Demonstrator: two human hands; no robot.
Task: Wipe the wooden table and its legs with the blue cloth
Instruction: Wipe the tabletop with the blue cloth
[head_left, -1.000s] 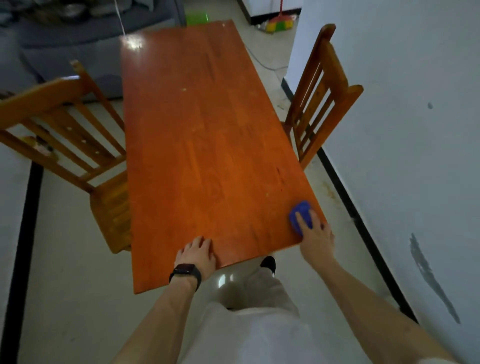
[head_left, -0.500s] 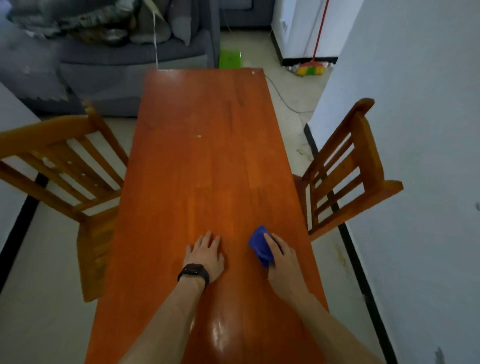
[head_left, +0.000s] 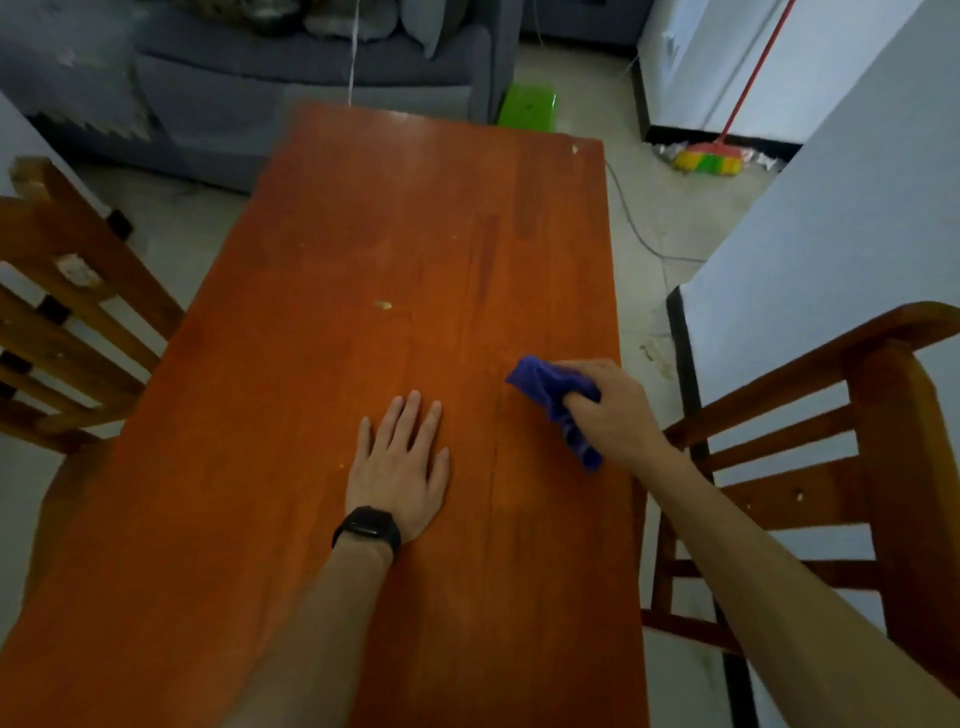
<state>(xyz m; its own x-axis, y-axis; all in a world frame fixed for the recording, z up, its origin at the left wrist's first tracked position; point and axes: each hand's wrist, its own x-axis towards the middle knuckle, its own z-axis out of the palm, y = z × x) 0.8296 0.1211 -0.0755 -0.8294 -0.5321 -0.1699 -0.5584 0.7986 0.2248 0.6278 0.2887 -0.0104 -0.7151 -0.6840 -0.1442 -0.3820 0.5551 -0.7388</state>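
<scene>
The wooden table (head_left: 363, 260) fills the middle of the view, a long orange-brown top running away from the person. Its far short edge lies just before a grey sofa (head_left: 291, 88), with only a narrow strip of floor between them. A white wall (head_left: 857, 182) stands off the table's right long edge; the floor gap between wall and table is wide at the far end and narrows toward the person.

A wooden chair (head_left: 831, 431) stands in that near gap, its seat close against the table's right edge. A second wooden chair (head_left: 78, 322) stands at the left long edge, its slatted back angled away from the table and bare floor beyond it toward the sofa.

The left hand (head_left: 402, 462) lies flat on the tabletop near the middle of its width, palm down, fingers straight and slightly spread. The right hand (head_left: 621, 410) rests near the right edge with its fingers curled round the blue cloth (head_left: 550, 387). The cloth is bunched and pressed on the wood, one fold sticking out toward the table's centre and another trailing back beside the wrist. Bare wood separates the two hands.

A broom (head_left: 707, 158) leans at the far wall. A green stool (head_left: 527, 106) sits just beyond the far right corner. A thin cable (head_left: 631, 223) trails over the floor there. A black watch (head_left: 368, 527) circles the left wrist. A pale speck (head_left: 383, 305) sits on the wood ahead of the left hand.
</scene>
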